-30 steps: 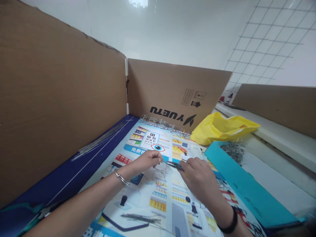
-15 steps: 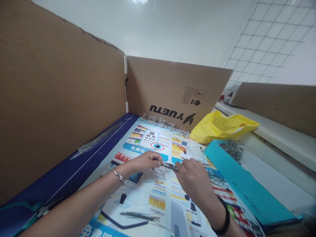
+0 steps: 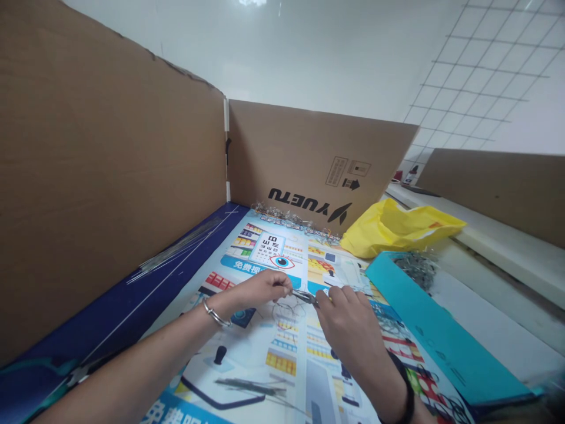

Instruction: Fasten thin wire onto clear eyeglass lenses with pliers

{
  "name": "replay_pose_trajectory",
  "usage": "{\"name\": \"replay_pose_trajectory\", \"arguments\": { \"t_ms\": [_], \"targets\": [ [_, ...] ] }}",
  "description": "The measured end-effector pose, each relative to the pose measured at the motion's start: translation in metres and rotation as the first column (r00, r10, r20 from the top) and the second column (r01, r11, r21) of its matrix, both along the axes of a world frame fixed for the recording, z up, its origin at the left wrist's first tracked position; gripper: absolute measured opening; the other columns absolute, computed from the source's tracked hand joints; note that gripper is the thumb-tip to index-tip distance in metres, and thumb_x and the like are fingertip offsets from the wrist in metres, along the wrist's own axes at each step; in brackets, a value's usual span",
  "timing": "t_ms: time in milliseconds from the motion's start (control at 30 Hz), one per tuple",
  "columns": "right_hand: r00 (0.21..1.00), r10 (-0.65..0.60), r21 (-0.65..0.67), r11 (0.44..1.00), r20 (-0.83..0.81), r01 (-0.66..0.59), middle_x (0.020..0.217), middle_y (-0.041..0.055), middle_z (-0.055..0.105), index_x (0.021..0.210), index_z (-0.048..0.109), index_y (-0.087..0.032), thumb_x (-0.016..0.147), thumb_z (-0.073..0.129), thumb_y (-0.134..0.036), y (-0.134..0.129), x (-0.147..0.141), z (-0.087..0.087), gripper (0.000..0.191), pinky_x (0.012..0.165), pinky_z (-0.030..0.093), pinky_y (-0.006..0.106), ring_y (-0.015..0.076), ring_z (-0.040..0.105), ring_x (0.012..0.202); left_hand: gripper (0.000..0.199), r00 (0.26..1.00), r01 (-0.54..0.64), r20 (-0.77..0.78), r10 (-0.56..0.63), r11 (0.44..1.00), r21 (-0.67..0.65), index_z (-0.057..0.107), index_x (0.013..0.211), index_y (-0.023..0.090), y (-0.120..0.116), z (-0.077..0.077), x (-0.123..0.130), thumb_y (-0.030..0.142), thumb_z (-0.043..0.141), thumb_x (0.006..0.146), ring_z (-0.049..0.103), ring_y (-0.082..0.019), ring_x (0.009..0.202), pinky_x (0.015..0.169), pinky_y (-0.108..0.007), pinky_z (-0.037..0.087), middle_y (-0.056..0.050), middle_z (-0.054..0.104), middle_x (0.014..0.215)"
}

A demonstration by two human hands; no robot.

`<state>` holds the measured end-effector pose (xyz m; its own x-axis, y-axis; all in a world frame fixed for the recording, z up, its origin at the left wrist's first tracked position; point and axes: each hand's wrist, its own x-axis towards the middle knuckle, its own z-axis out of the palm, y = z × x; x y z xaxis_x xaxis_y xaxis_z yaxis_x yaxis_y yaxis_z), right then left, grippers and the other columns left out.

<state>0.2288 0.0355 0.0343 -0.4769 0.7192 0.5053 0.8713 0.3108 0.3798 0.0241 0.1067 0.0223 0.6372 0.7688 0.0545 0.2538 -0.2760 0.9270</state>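
Gripping the pliers (image 3: 305, 297), the right hand (image 3: 351, 321) is aiming their tips leftward; the left hand (image 3: 268, 287) is apparently pinching thin wire (image 3: 286, 305) beside them, over the table (image 3: 152, 309); pinching this close is probably steadying the work.

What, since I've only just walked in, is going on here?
A person is working with pliers over a printed sheet. The right hand grips the pliers, tips close to the pinched fingers of the left hand, which seem to hold thin wire; the exact contact is too small to see. A loose bundle lies nearer the person, and a teal box stands to the right.
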Motion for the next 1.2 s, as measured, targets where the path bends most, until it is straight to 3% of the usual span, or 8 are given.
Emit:
{"name": "replay_pose_trajectory", "arguments": {
  "t_ms": [167,267,367,600,767,867,1033,1200],
  "targets": [
    [0.998,0.026,-0.025,0.999,-0.053,-0.027,0.071,0.0054,0.055,0.078,0.061,-0.02,0.081,0.056,-0.023,-0.005,0.0,0.008,0.006,0.064,0.025,0.034,0.0201,0.044,0.071,0.01,0.999,-0.037,0.013,0.036,0.999,0.016,0.055,0.073,0.017,0.004,-0.004,0.0,0.023,0.047,0.074,0.039,-0.01,0.059,0.057,-0.021,0.032,0.003,0.047,0.065],
    [0.988,0.094,-0.011,0.995,-0.125,-0.096,0.072,0.0052,0.056,0.085,0.063,-0.02,0.084,0.052,-0.026,-0.006,0.005,0.017,0.013,0.065,0.026,0.033,0.0196,0.046,0.072,0.012,0.999,-0.05,0.023,0.05,0.998,0.036,0.057,0.074,0.016,0.006,-0.006,-0.001,0.026,0.049,0.075,0.04,-0.01,0.059,0.058,-0.021,0.033,0.004,0.048,0.064],
    [0.981,0.072,0.028,0.997,-0.179,-0.068,0.074,0.0055,0.056,0.09,0.064,-0.02,0.086,0.049,-0.029,-0.006,0.011,0.022,0.018,0.066,0.027,0.033,0.0195,0.046,0.072,0.014,0.998,-0.064,0.021,0.063,0.997,0.033,0.059,0.075,0.016,0.005,-0.008,-0.001,0.028,0.051,0.075,0.042,-0.01,0.059,0.058,-0.022,0.034,0.003,0.05,0.065],
    [0.987,0.035,-0.125,0.991,-0.159,-0.055,0.074,0.0046,0.057,0.087,0.064,-0.021,0.085,0.051,-0.03,0.0,0.025,0.017,0.015,0.067,0.027,0.032,0.0197,0.049,0.074,0.015,0.996,-0.083,0.031,0.081,0.995,0.052,0.06,0.074,0.015,0.005,-0.009,-0.001,0.027,0.051,0.075,0.042,-0.01,0.059,0.058,-0.022,0.034,0.003,0.052,0.065],
    [0.971,0.126,-0.015,0.991,-0.206,-0.132,0.075,0.0052,0.057,0.09,0.063,-0.02,0.086,0.049,-0.029,-0.002,0.025,0.017,0.017,0.067,0.029,0.032,0.0191,0.048,0.074,0.013,0.994,-0.108,0.025,0.107,0.993,0.049,0.059,0.073,0.015,0.005,-0.009,0.0,0.025,0.05,0.075,0.042,-0.01,0.058,0.055,-0.021,0.033,0.003,0.051,0.064],
    [0.97,0.175,-0.023,0.983,-0.166,-0.181,0.073,0.0051,0.056,0.088,0.064,-0.019,0.085,0.05,-0.026,-0.004,0.018,0.015,0.015,0.066,0.029,0.032,0.0192,0.048,0.074,0.013,0.987,-0.162,0.014,0.162,0.981,0.102,0.059,0.073,0.016,0.002,-0.006,0.003,0.022,0.048,0.074,0.045,-0.011,0.06,0.057,-0.022,0.035,0.002,0.054,0.066],
    [0.996,0.082,0.057,0.995,-0.046,-0.079,0.071,0.0057,0.055,0.087,0.064,-0.019,0.082,0.053,-0.021,-0.005,0.007,0.004,0.013,0.065,0.027,0.034,0.02,0.046,0.072,0.014,0.979,-0.19,-0.015,0.201,0.946,0.262,0.059,0.068,0.017,-0.004,0.0,0.009,0.014,0.046,0.072,0.053,-0.014,0.072,0.067,-0.023,0.039,-0.001,0.06,0.074],
    [1.0,-0.017,0.071,0.997,0.012,0.016,0.074,0.0067,0.057,0.092,0.063,-0.019,0.08,0.056,-0.02,-0.006,0.003,-0.003,0.014,0.065,0.027,0.035,0.0212,0.045,0.073,0.017,0.975,-0.174,-0.063,0.212,0.912,0.371,0.058,0.065,0.018,-0.007,-0.001,0.011,0.01,0.044,0.071,0.053,-0.014,0.07,0.065,-0.023,0.038,0.0,0.06,0.071]
  ]
}}
